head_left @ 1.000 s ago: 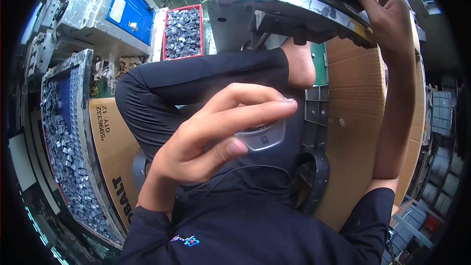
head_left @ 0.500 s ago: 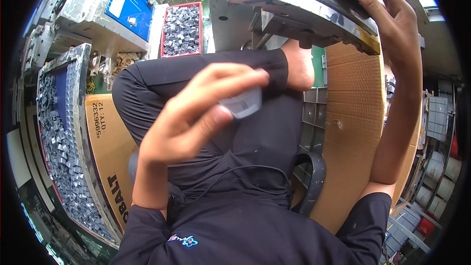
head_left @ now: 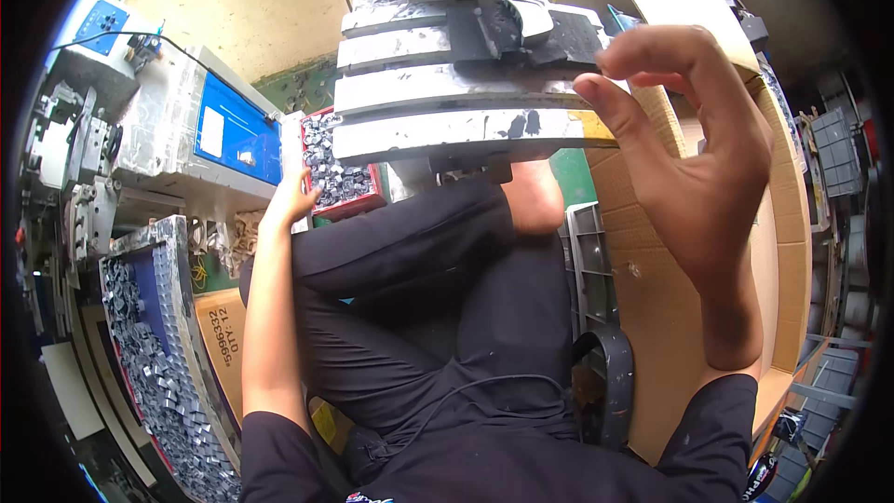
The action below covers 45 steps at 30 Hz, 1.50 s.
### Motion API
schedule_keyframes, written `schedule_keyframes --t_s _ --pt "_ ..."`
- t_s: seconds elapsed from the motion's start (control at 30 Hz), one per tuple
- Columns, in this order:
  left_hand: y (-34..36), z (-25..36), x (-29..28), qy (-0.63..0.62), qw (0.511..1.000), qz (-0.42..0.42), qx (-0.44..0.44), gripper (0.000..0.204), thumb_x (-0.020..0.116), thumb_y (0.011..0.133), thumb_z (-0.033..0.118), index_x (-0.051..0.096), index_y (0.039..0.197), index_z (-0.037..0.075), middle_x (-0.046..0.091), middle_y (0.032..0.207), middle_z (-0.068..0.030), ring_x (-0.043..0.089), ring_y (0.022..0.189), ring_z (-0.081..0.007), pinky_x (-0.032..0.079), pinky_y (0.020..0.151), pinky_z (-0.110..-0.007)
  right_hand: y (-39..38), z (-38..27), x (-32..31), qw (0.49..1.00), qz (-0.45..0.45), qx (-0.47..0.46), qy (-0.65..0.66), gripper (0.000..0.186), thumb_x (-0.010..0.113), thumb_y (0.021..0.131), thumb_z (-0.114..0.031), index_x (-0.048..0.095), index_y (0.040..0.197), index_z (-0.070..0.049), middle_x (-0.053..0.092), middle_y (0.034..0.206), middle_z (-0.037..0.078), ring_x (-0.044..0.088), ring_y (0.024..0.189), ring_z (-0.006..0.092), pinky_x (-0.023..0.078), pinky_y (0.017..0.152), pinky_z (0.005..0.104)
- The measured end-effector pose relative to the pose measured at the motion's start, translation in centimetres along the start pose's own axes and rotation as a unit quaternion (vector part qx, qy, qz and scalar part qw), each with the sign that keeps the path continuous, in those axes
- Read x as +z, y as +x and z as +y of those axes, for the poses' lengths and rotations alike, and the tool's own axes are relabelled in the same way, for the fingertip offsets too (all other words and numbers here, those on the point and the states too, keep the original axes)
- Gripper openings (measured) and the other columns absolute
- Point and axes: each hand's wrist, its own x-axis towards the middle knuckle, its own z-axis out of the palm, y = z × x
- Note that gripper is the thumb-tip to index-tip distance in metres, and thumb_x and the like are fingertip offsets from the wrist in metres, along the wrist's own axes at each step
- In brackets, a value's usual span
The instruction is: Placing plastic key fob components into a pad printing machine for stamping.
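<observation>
Right hand was up front, thumb and forefinger curved in a loose C with space inside, nothing visible in it. Just past the fingertips sat one slotted metal worktop, with one black fixture on top and one pale piece sitting on that. Cardboard count: two, one big open carton on the right and one box on the left, next to one framed tray heaped with grey bits, way too many to count. Further out, the left hand was at the edge of one red tray full of small grey parts, also uncountable; couldn't tell if its fingers had closed on one. Looked like a reach-for-a-part step to me, so the next move probably called for a clean single pinch. One cabinet stood behind, with one blue panel.
</observation>
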Motion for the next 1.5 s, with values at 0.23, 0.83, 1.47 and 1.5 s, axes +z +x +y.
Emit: schedule_keyframes --t_s 0.23,0.83,1.47,1.5 --pt "-2.5 3.4 0.6 -0.107 0.987 -0.116 0.021 0.042 0.073 0.101 0.031 0.072 0.132 0.003 0.076 0.123 -0.0219 0.074 0.115 -0.0305 0.058 0.096 -0.041 0.5 0.4 0.3 0.996 -0.032 -0.076 0.039 0.015 0.082 0.082 0.001 0.075 0.095 0.003 0.075 0.085 0.013 0.073 0.075 0.0253 0.056 0.07 0.0329" --pt "-2.4 4.4 1.2 -0.124 0.985 -0.103 0.068 0.04 0.07 0.091 0.013 0.072 0.128 -0.002 0.075 0.129 -0.0201 0.066 0.118 -0.0234 0.054 0.1 -0.039 -0.4 -0.3 1.8 0.985 -0.046 -0.099 -0.136 0.03 0.086 0.086 -0.026 0.073 0.095 0.0 0.079 0.115 0.017 0.069 0.075 0.0211 0.047 0.071 0.03" --pt "-2.9 5.7 -0.9 -0.002 0.982 -0.187 -0.029 0.078 0.057 0.096 0.074 0.075 0.127 0.005 0.071 0.128 -0.0289 0.065 0.129 -0.0415 0.049 0.108 -0.04 -1.0 -1.0 2.4 0.982 -0.05 -0.068 -0.169 0.037 0.09 0.075 -0.022 0.072 0.095 0.003 0.078 0.123 0.017 0.068 0.082 0.023 0.044 0.073 0.0315" --pt "-2.9 5.3 -0.7 -0.017 0.985 -0.173 -0.008 0.078 0.058 0.096 0.074 0.075 0.126 0.004 0.072 0.126 -0.029 0.066 0.127 -0.0417 0.05 0.107 -0.041 -1.0 -1.1 2.3 0.982 -0.051 -0.068 -0.169 0.037 0.09 0.074 -0.021 0.072 0.096 0.002 0.078 0.123 0.017 0.068 0.082 0.0231 0.044 0.073 0.0317"
